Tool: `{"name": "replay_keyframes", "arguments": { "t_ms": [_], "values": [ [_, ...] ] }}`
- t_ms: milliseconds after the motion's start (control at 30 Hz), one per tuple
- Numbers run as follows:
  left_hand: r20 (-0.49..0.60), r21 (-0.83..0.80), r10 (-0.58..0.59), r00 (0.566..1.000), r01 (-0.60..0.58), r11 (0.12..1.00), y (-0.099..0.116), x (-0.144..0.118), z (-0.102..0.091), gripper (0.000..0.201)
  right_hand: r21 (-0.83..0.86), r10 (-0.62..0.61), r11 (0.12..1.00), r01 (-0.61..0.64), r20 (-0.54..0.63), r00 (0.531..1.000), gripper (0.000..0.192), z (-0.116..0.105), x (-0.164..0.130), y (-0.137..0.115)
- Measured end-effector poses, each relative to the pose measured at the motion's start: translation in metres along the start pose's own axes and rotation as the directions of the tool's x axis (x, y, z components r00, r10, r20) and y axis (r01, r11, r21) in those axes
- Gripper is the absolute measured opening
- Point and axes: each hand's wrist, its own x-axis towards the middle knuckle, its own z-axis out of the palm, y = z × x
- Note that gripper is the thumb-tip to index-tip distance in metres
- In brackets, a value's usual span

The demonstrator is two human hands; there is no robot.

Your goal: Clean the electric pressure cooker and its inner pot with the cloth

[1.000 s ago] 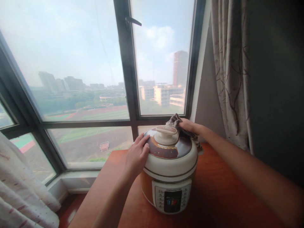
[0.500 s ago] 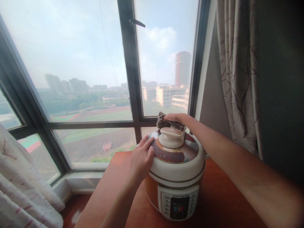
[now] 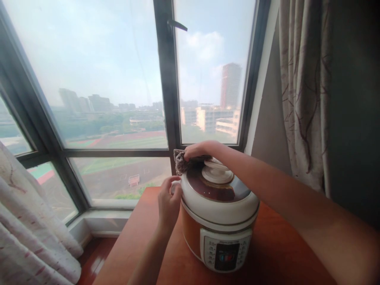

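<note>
Pinching a bunched grey cloth in the right hand at the far rim of a cooker on a reddish table, with left hand curled at its side (gripping or merely resting, impossible to tell). Liable to shove the cooker askew through lopsided pressure.

The right fingers hold a grayish cloth at the cooker lid.
</note>
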Motion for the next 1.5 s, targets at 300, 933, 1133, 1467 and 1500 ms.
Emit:
{"name": "replay_keyframes", "arguments": {
  "t_ms": [300, 933, 1133, 1467, 1500],
  "values": [
    [0.112, 0.017, -0.049, 0.993, 0.047, 0.999, 0.004, 0.004, -0.001, 0.036, 0.378, 0.347, 0.885, -0.273, -0.143, 0.927, 0.017, -0.039, -0.036, 0.087],
    [0.1, 0.114, -0.016, 0.995, 0.005, 0.993, 0.006, 0.002, 0.004, 0.04, 0.606, 0.32, 0.793, -0.061, -0.329, 0.889, 0.013, 0.0, -0.115, 0.172],
    [0.081, 0.138, -0.016, 0.997, 0.005, 0.99, 0.01, 0.001, 0.005, 0.04, 0.514, 0.164, 0.847, 0.133, -0.492, 0.855, 0.026, 0.016, -0.173, 0.18],
    [0.063, 0.119, -0.031, 0.998, 0.023, 0.993, 0.017, -0.001, 0.006, 0.039, -0.049, -0.217, 0.965, 0.256, -0.694, 0.687, 0.055, 0.133, -0.252, 0.116],
    [0.066, 0.12, -0.038, 0.997, 0.03, 0.992, 0.018, 0.0, 0.006, 0.039, -0.174, -0.287, 0.956, 0.234, -0.7, 0.654, 0.063, 0.15, -0.254, 0.109]
  ]
}}
